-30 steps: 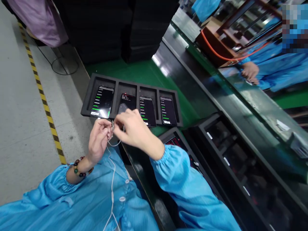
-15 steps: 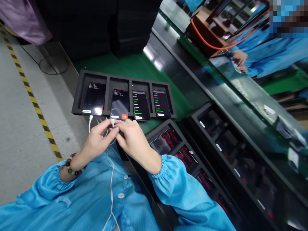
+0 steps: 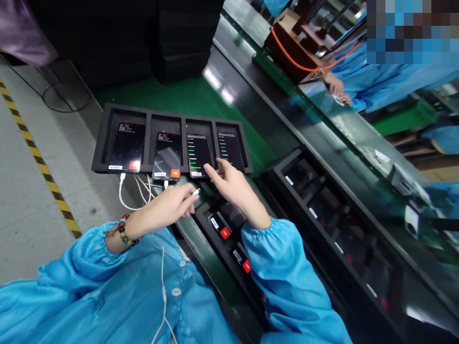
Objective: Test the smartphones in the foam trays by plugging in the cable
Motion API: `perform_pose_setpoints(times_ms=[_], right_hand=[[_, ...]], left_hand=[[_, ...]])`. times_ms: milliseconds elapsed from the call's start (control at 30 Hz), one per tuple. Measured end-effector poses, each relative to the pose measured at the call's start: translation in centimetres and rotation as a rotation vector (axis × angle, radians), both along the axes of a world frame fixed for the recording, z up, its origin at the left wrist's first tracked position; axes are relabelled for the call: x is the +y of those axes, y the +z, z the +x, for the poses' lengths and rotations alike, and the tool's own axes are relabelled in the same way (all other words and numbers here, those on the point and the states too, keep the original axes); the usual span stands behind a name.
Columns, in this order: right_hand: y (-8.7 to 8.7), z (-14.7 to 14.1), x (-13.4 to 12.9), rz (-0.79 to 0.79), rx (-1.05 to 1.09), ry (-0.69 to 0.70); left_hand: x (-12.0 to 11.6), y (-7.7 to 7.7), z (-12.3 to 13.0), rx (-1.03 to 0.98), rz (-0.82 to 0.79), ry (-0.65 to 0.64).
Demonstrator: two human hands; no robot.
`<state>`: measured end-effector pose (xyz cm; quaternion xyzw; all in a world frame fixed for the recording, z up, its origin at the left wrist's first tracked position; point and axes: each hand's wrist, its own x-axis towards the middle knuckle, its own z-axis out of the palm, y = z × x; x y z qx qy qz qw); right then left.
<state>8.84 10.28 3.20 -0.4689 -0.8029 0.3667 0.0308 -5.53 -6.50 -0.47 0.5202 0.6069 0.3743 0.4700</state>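
A black foam tray (image 3: 148, 143) has several compartments, each with a lit phone. White cables run into the lower ends of the far-left phone (image 3: 126, 145) and the second phone (image 3: 167, 153). My left hand (image 3: 179, 200) pinches a white cable plug (image 3: 196, 191) below the third phone (image 3: 198, 153), with the plug apart from it. My right hand (image 3: 229, 181) has its fingers apart, near the lower edges of the third phone and the right-hand phone (image 3: 228, 145); whether its fingertips touch them is unclear.
Under my right arm lies another tray of phones (image 3: 224, 222). A longer dark tray (image 3: 304, 162) with several phones stands to the right. A person's hands (image 3: 337, 88) work across the metal line. Black stacks (image 3: 118, 43) rise behind the foam tray.
A plug now sits in the second phone. My left hand has moved right with another plug. My right hand has parted from it and moved right to the phones. The far-left phone shows a red square.
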Motion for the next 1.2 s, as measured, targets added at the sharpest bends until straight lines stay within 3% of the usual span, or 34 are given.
perform_pose_setpoints(times_ms=[133, 267, 400, 533, 633, 767, 867, 1000, 1067, 1200], right_hand=[[0.4, -0.2, -0.6, -0.102, -0.006, 0.024], [0.9, 0.0, -0.5, -0.111, -0.010, 0.061], [1.1, 0.0, -0.6, -0.133, 0.019, 0.085], [1.1, -0.6, -1.3, -0.214, 0.107, 0.100], [1.2, -1.0, -1.0, -0.265, 0.174, 0.175], [1.0, -0.5, 1.3, 0.093, 0.192, 0.105], [0.7, -0.1, 2.1, 0.339, 0.208, 0.139], [0.2, -0.7, 1.9, 0.417, 0.165, 0.294], [-0.1, -1.1, 2.8, 0.432, 0.077, 0.221], [-0.8, -0.9, 7.5, 0.371, -0.122, -0.096]], left_hand=[[2.0, -0.4, 0.4, 0.037, -0.083, -0.062], [2.5, -1.1, 0.9, 0.339, -0.005, -0.066], [2.4, -2.1, 1.2, 0.610, 0.089, 0.019], [2.2, -3.0, 0.0, 0.750, 0.151, 0.057], [1.9, -3.3, -1.0, 0.745, 0.204, 0.056], [1.4, -2.3, -0.8, 0.692, 0.250, 0.041], [1.0, -1.1, -0.3, 0.660, 0.322, 0.143], [1.6, -0.4, -0.5, 0.813, 0.360, 0.395], [2.3, -0.4, -0.7, 0.889, 0.344, 0.403], [3.2, -0.3, -0.4, 0.881, 0.319, 0.368]])
